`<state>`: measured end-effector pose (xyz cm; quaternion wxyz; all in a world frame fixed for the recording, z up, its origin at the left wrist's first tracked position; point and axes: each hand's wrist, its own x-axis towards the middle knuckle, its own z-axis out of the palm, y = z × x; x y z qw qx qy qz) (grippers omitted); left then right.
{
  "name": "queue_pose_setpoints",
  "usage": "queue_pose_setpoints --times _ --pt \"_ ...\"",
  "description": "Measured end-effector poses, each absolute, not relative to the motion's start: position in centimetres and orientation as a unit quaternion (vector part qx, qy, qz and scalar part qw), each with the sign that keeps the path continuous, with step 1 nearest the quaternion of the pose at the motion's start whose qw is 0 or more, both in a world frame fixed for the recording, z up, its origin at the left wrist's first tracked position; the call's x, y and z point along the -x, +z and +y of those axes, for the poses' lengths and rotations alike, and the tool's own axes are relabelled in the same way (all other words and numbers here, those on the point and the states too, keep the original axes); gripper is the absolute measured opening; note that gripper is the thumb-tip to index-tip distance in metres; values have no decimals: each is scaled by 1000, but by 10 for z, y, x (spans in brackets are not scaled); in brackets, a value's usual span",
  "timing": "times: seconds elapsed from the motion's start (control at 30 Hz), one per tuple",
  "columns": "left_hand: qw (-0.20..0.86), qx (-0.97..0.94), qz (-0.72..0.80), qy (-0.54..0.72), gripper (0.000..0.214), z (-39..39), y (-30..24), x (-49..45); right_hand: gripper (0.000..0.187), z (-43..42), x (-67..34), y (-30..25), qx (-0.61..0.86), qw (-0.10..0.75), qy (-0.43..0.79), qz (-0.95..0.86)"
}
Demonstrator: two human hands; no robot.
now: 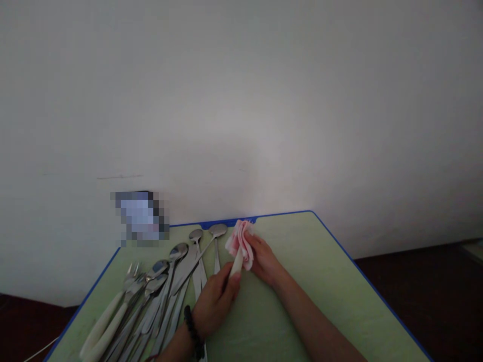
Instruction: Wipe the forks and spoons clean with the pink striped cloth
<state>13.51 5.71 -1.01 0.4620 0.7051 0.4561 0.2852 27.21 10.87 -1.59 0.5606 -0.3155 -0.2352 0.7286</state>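
Observation:
My left hand (218,300), with a dark bead bracelet (193,332) at the wrist, is closed around a white handle (236,265). The far end of that utensil is hidden inside a folded pink-and-white cloth (241,241), so its kind does not show. Fingers of my right hand (264,259) are closed on the cloth, pressing it round the hidden end. Left of my hands lies a spread of metal spoons (178,251), knives and forks (133,274); two of the forks have white handles (101,327).
The cutlery lies on a pale green table (287,236) with a blue edge. A blurred-out device (139,216) stands at the back left corner. Behind the table rises a plain wall (241,110). A white cable (41,349) runs at the lower left.

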Motion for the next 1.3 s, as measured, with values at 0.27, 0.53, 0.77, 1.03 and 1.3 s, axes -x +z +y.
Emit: queue_pose_setpoints --times 0.27,0.53,0.77,1.03,1.3 --pt "476 -679 470 302 35 57 -12 -137 24 104 -274 -15 306 513 749 -288" --pt "489 -667 465 315 36 56 -8 -137 19 105 -271 -12 316 545 734 -253" --pt "487 -673 460 313 35 56 -7 -138 22 107 -270 -15 328 550 717 -276" --pt "433 -699 472 318 35 56 -16 -137 27 104 -271 -19 303 518 723 -342" --pt "463 -677 451 353 39 53 -13 -140 21 98 -271 -17 298 543 709 -337"
